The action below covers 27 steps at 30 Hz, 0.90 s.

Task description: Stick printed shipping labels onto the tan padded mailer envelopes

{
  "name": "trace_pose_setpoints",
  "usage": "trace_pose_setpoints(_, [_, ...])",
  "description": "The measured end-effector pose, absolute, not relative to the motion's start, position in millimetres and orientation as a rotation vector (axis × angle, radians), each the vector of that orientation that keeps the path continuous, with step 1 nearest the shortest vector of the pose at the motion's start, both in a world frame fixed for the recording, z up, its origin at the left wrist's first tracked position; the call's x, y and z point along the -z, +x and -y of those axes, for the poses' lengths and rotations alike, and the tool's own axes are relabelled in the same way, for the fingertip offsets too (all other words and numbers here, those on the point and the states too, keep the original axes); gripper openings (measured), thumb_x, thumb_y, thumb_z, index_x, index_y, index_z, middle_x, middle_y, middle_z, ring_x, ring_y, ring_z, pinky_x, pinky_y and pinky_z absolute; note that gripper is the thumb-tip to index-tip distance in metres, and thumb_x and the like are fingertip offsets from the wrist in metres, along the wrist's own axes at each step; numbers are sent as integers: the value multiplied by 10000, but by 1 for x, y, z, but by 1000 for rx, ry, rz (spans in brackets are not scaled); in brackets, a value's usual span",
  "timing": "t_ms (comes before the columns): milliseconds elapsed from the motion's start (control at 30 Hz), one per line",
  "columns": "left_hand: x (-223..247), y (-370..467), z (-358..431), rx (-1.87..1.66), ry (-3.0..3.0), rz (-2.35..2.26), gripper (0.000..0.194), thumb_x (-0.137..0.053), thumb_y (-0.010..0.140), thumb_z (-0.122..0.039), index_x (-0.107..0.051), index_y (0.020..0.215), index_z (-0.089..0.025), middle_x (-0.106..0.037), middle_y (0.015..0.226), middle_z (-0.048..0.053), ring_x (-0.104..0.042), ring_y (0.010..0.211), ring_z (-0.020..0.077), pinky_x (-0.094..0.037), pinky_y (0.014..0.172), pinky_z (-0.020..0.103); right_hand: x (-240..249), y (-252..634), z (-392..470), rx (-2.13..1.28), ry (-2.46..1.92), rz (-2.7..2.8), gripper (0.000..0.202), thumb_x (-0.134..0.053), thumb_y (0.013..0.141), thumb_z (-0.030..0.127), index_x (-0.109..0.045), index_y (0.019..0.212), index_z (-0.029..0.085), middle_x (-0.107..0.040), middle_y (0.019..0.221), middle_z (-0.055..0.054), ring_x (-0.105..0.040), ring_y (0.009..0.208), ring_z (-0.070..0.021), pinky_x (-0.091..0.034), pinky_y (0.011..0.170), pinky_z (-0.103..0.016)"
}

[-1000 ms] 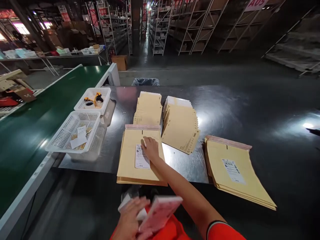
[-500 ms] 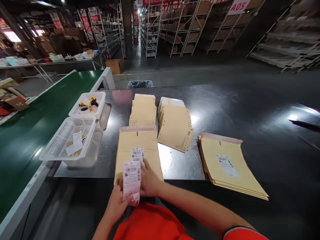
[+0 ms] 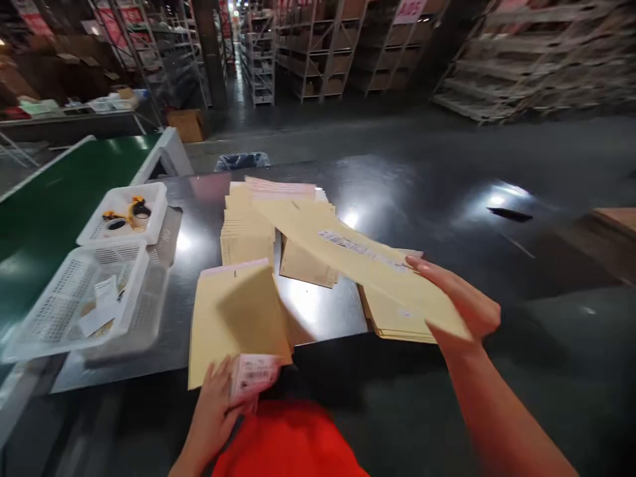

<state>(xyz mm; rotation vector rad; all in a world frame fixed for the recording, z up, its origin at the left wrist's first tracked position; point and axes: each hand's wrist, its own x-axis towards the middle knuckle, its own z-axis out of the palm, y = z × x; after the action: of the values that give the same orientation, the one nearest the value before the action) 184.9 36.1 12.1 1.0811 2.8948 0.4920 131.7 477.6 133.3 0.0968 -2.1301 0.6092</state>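
Observation:
My right hand (image 3: 460, 298) grips the lower end of a labelled yellow envelope (image 3: 318, 232), which is raised and tilted over the table. Beneath it, at the right, lies a stack of yellow envelopes (image 3: 397, 324), partly covered. My left hand (image 3: 213, 404) holds a strip of printed labels (image 3: 256, 374) at the front edge of another envelope pile (image 3: 238, 311). The top envelope of that pile shows no label and carries a shadow. Behind lie two fanned rows of envelopes, the left row (image 3: 243, 232) in view and the right row (image 3: 303, 262) mostly hidden by the raised envelope.
Two white baskets stand at the left: one (image 3: 159, 212) with tape rolls, the nearer one (image 3: 30, 318) with paper scraps. Beyond them runs a green conveyor (image 3: 74, 179). A dark object (image 3: 509, 214) lies at the right of the metal table (image 3: 422, 192).
My right hand has left the label area and moved right, lifting a labelled envelope off the pile. My left hand keeps the label strip, now lower. The camera view has turned right.

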Motion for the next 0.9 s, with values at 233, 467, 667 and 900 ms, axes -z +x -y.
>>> trace_pose_setpoints(233, [-18,189,-26,-963,770,-2826,297,-555,834,-360,-701,1079,-279,-717,1101,37,-679,990,247,-587,806,327,22,193,-602,-227,-430,3033,428,-369,781,16,-707,983,183,-681,1118,-115,-605,1098,-260,-481,934,-472])
trace_pose_setpoints(467, [-80,182,-85,-1027,691,-2521,283,-550,851,-344,-690,1095,-316,-706,1128,29,-663,1033,212,-552,853,277,26,170,-535,-694,-378,2971,339,-455,792,135,-652,1068,135,-596,1233,-185,-537,1165,-302,-420,975,-516])
trace_pose_setpoints(667, [-90,184,-106,-1116,578,-2256,313,-505,882,-342,-648,1161,-328,-651,1231,25,-586,1151,222,-452,1006,358,-79,128,-324,-2345,295,2308,458,-607,802,447,-559,1192,212,-638,1098,-78,-615,921,-187,-519,755,-313])
trace_pose_setpoints(900, [-80,192,-72,-1701,-90,-2326,630,-704,712,-395,-527,1280,-188,-505,1380,150,-479,1258,307,-432,1010,413,-99,154,-252,-2244,362,2440,170,-621,819,348,-714,838,206,-685,722,-9,-602,629,-127,-459,583,-226])
